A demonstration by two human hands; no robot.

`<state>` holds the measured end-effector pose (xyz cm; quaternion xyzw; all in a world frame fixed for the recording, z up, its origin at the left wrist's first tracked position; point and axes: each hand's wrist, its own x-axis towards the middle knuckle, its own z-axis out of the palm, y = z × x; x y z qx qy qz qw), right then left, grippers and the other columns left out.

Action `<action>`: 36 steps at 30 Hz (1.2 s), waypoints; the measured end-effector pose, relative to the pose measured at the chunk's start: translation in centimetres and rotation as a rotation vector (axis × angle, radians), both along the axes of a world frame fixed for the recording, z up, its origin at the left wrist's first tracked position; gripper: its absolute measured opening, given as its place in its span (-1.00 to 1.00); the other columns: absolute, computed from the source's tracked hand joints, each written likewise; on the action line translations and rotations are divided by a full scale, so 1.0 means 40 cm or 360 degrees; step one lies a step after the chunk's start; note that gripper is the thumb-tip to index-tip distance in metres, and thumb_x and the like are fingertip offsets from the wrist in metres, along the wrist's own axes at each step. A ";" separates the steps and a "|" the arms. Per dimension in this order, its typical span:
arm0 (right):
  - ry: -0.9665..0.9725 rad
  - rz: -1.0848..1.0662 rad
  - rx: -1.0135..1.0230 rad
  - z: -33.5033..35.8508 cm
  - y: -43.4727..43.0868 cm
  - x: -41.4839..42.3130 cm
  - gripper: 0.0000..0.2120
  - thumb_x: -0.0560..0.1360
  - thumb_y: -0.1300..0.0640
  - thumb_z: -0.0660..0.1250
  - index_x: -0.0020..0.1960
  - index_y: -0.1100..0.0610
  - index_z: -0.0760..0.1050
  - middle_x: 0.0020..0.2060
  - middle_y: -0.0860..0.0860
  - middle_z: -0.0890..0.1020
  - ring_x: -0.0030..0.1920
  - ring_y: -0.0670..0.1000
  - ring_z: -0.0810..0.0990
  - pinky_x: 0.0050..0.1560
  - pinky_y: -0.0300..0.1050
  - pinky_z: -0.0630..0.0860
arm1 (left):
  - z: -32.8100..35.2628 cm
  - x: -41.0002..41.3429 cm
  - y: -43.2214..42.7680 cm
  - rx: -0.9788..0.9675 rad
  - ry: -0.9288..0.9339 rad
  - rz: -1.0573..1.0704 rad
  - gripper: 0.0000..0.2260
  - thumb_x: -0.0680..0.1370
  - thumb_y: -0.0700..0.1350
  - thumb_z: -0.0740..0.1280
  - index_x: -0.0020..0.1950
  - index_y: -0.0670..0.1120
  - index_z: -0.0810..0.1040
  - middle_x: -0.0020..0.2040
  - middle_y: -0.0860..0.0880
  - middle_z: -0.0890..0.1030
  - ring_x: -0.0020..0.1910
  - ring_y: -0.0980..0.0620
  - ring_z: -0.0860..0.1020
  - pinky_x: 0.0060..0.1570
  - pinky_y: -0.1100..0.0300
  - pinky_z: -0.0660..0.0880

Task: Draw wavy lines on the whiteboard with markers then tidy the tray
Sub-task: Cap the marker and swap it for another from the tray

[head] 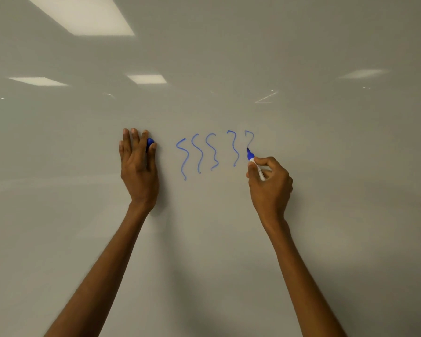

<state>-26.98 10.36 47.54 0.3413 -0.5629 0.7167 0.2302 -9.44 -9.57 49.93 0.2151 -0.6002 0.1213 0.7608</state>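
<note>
Whiteboard (pixel 338 171): five blue wavy lines (pixel 200 155). Right hand (pixel 271 182): curled round blue marker (pixel 253 161), tip on the fifth line. Left hand (pixel 137 171): flat on board, pinching blue cap (pixel 150 143) between fingers.

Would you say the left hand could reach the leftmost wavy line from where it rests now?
Probably yes: the left hand rests on the whiteboard just beside the leftmost wavy line, bare board between, though it pinches the blue cap.

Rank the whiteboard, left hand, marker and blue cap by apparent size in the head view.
Largest to smallest:
1. whiteboard
2. left hand
3. marker, partly hidden by the right hand
4. blue cap, mostly covered by the left hand
</note>
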 end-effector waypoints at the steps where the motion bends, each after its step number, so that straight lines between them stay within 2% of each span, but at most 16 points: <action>1: -0.0022 0.0015 -0.0010 -0.012 0.003 -0.002 -0.94 0.50 0.04 0.39 -0.06 0.02 0.58 -0.29 -0.09 0.68 -0.32 -0.08 0.65 -0.29 0.01 0.62 | 0.000 -0.001 0.001 0.0001 0.0003 -0.0011 -0.67 0.68 -0.08 0.20 0.41 -0.19 0.45 0.45 -0.16 0.39 0.50 -0.08 0.26 0.48 -0.04 0.22; 6: -0.0123 0.0152 0.0044 -0.046 0.024 0.009 -0.95 0.50 0.04 0.41 -0.10 0.01 0.59 -0.33 -0.10 0.68 -0.31 -0.14 0.66 -0.25 -0.08 0.61 | -0.001 0.000 0.005 -0.0016 -0.0001 -0.0003 -0.67 0.67 -0.10 0.22 0.41 -0.18 0.45 0.45 -0.15 0.39 0.50 -0.07 0.26 0.48 -0.05 0.23; 9: -0.0144 0.0119 -0.0104 -0.007 0.037 0.008 -0.97 0.48 0.04 0.41 -0.12 -0.01 0.58 -0.34 -0.10 0.68 -0.34 -0.17 0.65 -0.27 -0.16 0.56 | -0.003 -0.001 0.003 -0.0021 -0.0023 0.0002 -0.67 0.67 -0.09 0.22 0.41 -0.18 0.44 0.46 -0.14 0.37 0.51 -0.07 0.25 0.48 -0.03 0.22; 11: -0.0129 0.0072 -0.0189 0.043 0.036 -0.007 -0.98 0.48 0.04 0.40 -0.10 -0.03 0.58 -0.30 -0.07 0.69 -0.35 -0.15 0.64 -0.28 -0.16 0.57 | -0.003 0.001 0.001 -0.0038 -0.0033 0.0007 -0.67 0.67 -0.09 0.22 0.41 -0.17 0.44 0.46 -0.14 0.37 0.51 -0.07 0.25 0.49 -0.03 0.22; 16: -0.0096 -0.0016 -0.0144 0.116 0.022 -0.046 -0.97 0.48 0.03 0.38 -0.09 -0.04 0.56 -0.26 -0.07 0.70 -0.30 -0.10 0.66 -0.25 -0.11 0.61 | -0.005 0.003 -0.001 -0.0051 -0.0029 0.0025 -0.67 0.67 -0.09 0.23 0.41 -0.17 0.45 0.45 -0.14 0.38 0.50 -0.07 0.26 0.49 0.01 0.21; 19: -0.0144 -0.0037 -0.0176 0.089 0.036 -0.065 -0.98 0.49 0.03 0.38 -0.11 -0.04 0.56 -0.27 -0.08 0.69 -0.28 -0.13 0.66 -0.22 -0.14 0.61 | -0.006 0.006 -0.003 -0.0067 -0.0032 0.0033 -0.67 0.67 -0.09 0.23 0.40 -0.17 0.46 0.45 -0.14 0.38 0.50 -0.06 0.26 0.49 0.00 0.22; 22: -0.0121 0.0001 -0.0092 0.026 0.041 -0.060 -0.97 0.49 0.04 0.39 -0.09 -0.02 0.58 -0.26 -0.07 0.70 -0.29 -0.15 0.66 -0.29 -0.25 0.55 | -0.005 0.001 0.000 -0.0059 -0.0014 0.0016 -0.68 0.67 -0.08 0.21 0.40 -0.17 0.46 0.45 -0.13 0.38 0.50 -0.07 0.26 0.49 0.00 0.21; 28: -0.0186 0.0059 -0.0050 -0.062 0.056 -0.047 -0.95 0.50 0.11 0.42 -0.06 0.01 0.57 -0.27 -0.07 0.68 -0.28 -0.14 0.67 -0.27 -0.25 0.57 | 0.002 -0.003 0.014 0.0001 0.0030 -0.0085 -0.69 0.66 -0.08 0.24 0.36 -0.17 0.51 0.43 -0.13 0.42 0.49 -0.06 0.29 0.48 -0.01 0.24; 29: -0.0200 0.0093 -0.0081 -0.067 0.060 -0.038 -0.95 0.50 0.12 0.42 -0.05 0.03 0.58 -0.27 -0.07 0.68 -0.26 -0.12 0.67 -0.26 -0.25 0.58 | 0.007 -0.002 0.020 0.0067 0.0035 -0.0090 -0.69 0.66 -0.07 0.24 0.35 -0.16 0.52 0.42 -0.14 0.43 0.49 -0.03 0.29 0.47 0.02 0.26; 31: -0.0221 0.0207 -0.0243 -0.071 0.066 -0.009 -0.92 0.51 0.13 0.42 -0.01 0.10 0.59 -0.26 -0.01 0.69 -0.23 -0.10 0.69 -0.25 -0.26 0.57 | 0.023 0.009 0.055 0.0302 0.0123 -0.0286 -0.71 0.64 -0.05 0.26 0.31 -0.13 0.56 0.40 -0.10 0.47 0.46 0.03 0.33 0.44 0.24 0.27; 33: -0.0227 0.0367 -0.0352 -0.074 0.069 0.042 -0.89 0.51 0.14 0.41 0.00 0.15 0.58 -0.27 0.06 0.70 -0.27 -0.09 0.68 -0.33 -0.29 0.49 | 0.035 0.029 0.107 0.0468 0.0240 -0.0572 -0.74 0.63 -0.02 0.26 0.22 -0.11 0.60 0.25 0.00 0.60 0.31 0.10 0.50 0.27 0.41 0.34; 34: -0.0231 0.0467 -0.0334 -0.080 0.068 0.074 -0.90 0.51 0.14 0.41 -0.01 0.16 0.57 -0.29 0.08 0.70 -0.33 -0.10 0.65 -0.37 -0.30 0.43 | 0.033 0.042 0.138 0.0512 0.0259 -0.0620 -0.75 0.64 0.00 0.23 0.16 -0.10 0.60 0.11 0.08 0.65 0.15 0.15 0.58 0.14 0.37 0.43; 36: -0.0223 0.0685 -0.0208 -0.105 0.059 0.144 -0.93 0.52 0.17 0.41 -0.04 0.16 0.57 -0.33 0.10 0.69 -0.48 -0.18 0.51 -0.44 -0.32 0.33 | 0.007 0.064 0.193 0.0617 0.0251 -0.0693 -0.77 0.65 0.03 0.17 0.05 -0.07 0.55 -0.07 0.13 0.64 -0.12 0.19 0.59 -0.09 0.24 0.49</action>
